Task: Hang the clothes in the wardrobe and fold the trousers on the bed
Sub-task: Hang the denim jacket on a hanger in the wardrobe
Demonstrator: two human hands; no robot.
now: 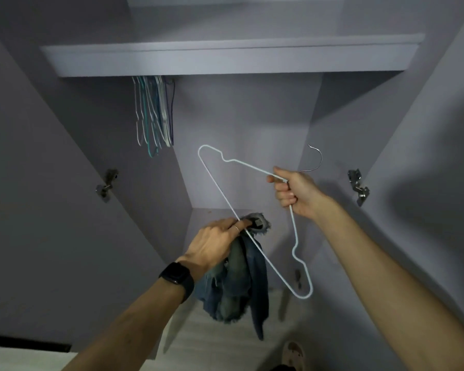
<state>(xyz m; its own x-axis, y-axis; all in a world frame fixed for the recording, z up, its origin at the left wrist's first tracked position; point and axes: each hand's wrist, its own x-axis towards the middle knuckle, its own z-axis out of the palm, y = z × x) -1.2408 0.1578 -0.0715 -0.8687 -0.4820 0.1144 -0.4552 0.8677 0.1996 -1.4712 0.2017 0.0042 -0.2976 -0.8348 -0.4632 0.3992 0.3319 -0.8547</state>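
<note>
Right hand (295,191), grip curled round white hanger (252,167) at neck; left hand (217,242), grip bunching denim (239,277) at hanger's bar, before open wardrobe (239,116); spare hangers (153,113) up left

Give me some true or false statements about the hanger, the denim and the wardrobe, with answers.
1. The right grip holds the white hanger near its hook. True.
2. The left grip holds nothing. False: it clutches a denim garment.
3. The denim garment hangs among the hangers under the shelf. False: it dangles bunched from the left grip, lower down.
4. Spare hangers hang bunched under the shelf, to the left. True.
5. A dark watch sits on the left wrist. True.
</note>
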